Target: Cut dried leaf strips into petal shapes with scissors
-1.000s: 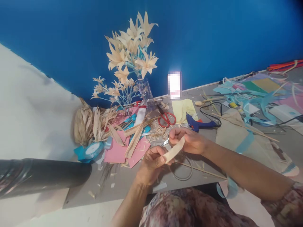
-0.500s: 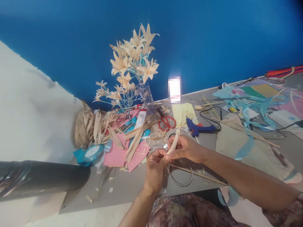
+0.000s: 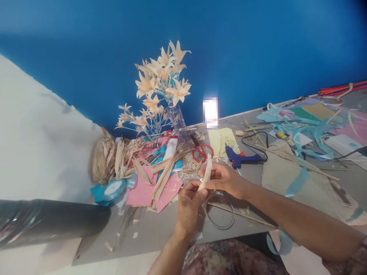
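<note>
A pale strip of dried husk (image 3: 207, 172) stands between my two hands, above the front part of the grey table. Its lower end is pinched in the fingers of my left hand (image 3: 190, 198). My right hand (image 3: 222, 178) grips the strip's side with thumb and fingers. Just below the hands a wire ring (image 3: 219, 212) lies on the table. Red-handled scissors (image 3: 203, 152) are behind the hands, and a blue glue gun (image 3: 242, 157) lies to their right.
Husk flowers (image 3: 163, 72) rise from a clear bottle (image 3: 178, 120) at the back. Pink paper (image 3: 140, 191), husk bundles (image 3: 103, 158) and a ribbon roll (image 3: 113, 189) are on the left. Cloth (image 3: 283, 172) and blue ribbons (image 3: 318, 131) lie right. A dark cylinder (image 3: 54, 221) juts in.
The husk strip has turned more upright and shows a broader side. My right hand has shifted slightly on it. The whole view has moved a little, so the flowers appear lower.
</note>
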The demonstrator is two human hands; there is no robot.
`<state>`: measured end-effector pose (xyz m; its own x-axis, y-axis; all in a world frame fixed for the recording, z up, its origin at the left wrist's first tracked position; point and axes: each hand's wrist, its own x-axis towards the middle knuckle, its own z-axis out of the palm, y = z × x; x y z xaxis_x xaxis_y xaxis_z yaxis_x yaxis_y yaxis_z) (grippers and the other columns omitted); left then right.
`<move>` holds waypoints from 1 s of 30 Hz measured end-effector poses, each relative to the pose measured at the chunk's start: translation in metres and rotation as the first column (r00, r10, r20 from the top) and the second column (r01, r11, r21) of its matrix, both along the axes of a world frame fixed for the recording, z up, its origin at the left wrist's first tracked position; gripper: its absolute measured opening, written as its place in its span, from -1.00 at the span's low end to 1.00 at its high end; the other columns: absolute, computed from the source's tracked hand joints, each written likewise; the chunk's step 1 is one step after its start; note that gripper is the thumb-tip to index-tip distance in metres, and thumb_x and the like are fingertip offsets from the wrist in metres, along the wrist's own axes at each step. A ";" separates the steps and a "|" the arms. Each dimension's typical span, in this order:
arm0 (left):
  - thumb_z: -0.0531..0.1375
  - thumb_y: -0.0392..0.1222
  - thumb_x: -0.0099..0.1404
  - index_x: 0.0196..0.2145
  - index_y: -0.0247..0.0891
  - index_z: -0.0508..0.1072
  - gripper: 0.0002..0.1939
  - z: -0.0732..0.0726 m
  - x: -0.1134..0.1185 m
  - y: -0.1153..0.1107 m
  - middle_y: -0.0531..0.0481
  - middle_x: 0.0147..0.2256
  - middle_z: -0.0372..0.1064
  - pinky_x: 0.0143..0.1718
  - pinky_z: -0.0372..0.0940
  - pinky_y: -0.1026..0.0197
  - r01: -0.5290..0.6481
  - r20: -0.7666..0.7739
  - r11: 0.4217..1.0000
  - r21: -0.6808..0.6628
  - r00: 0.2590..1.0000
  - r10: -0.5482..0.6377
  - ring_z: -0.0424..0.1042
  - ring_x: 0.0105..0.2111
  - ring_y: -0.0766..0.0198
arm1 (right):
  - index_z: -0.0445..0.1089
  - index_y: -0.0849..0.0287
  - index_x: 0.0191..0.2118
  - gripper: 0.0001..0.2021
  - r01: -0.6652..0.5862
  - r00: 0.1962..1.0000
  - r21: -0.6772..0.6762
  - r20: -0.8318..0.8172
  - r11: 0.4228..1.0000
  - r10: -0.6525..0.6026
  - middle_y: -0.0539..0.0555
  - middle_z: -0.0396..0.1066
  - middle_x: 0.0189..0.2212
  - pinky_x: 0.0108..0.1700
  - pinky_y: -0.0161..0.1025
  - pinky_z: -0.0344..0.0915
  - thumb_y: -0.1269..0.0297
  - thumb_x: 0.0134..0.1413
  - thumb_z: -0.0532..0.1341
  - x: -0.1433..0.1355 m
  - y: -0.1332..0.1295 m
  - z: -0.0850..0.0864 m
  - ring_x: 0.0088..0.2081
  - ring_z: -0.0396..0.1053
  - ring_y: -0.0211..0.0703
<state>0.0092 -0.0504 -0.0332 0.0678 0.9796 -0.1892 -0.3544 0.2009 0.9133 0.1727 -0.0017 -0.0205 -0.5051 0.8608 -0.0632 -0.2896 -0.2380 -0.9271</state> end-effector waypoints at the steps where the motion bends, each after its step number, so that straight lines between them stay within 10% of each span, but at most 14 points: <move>1: 0.44 -0.10 0.09 -0.37 -0.27 0.53 -0.76 -0.001 -0.001 -0.001 0.05 -0.46 0.45 -0.29 0.28 0.28 0.006 -0.006 1.000 -0.009 1.000 -0.006 0.37 -0.44 0.35 | 0.40 0.22 -0.15 -0.56 -0.004 1.000 0.003 0.017 1.000 0.004 -0.01 0.46 -0.39 -0.30 -0.30 0.31 0.17 -0.13 0.51 0.000 0.000 0.000 -0.37 0.39 -0.24; 15: 0.40 -0.06 0.14 -0.46 -0.30 0.49 -0.74 0.008 -0.006 0.001 0.05 -0.50 0.40 -0.34 0.20 0.28 0.084 -0.161 0.996 0.039 0.984 -0.077 0.30 -0.46 0.35 | 0.42 0.22 -0.18 -0.58 -0.083 0.996 -0.052 0.037 0.995 0.085 0.00 0.51 -0.40 -0.29 -0.29 0.32 0.26 -0.18 0.52 0.001 0.000 0.002 -0.38 0.42 -0.23; 24: 0.36 -0.06 0.20 -0.41 -0.29 0.49 -0.76 0.009 -0.005 0.002 -0.02 -0.43 0.46 -0.23 0.26 0.22 0.120 -0.016 0.987 0.106 0.993 -0.119 0.41 -0.36 0.25 | 0.42 0.23 -0.16 -0.48 -0.172 0.934 -0.206 -0.346 0.963 0.093 -0.03 0.42 -0.46 -0.40 -0.37 0.21 0.15 -0.25 0.57 0.000 0.003 -0.007 -0.48 0.30 -0.33; 30: 0.40 -0.05 0.15 -0.46 -0.31 0.48 -0.72 0.013 -0.006 0.002 0.05 -0.50 0.35 -0.39 0.15 0.30 0.119 -0.184 0.991 0.065 0.977 -0.105 0.25 -0.47 0.35 | 0.42 0.22 -0.24 -0.59 -0.044 0.979 -0.126 -0.201 0.991 0.018 -0.06 0.37 -0.44 -0.41 -0.37 0.13 0.22 -0.21 0.54 -0.004 -0.001 -0.002 -0.44 0.28 -0.31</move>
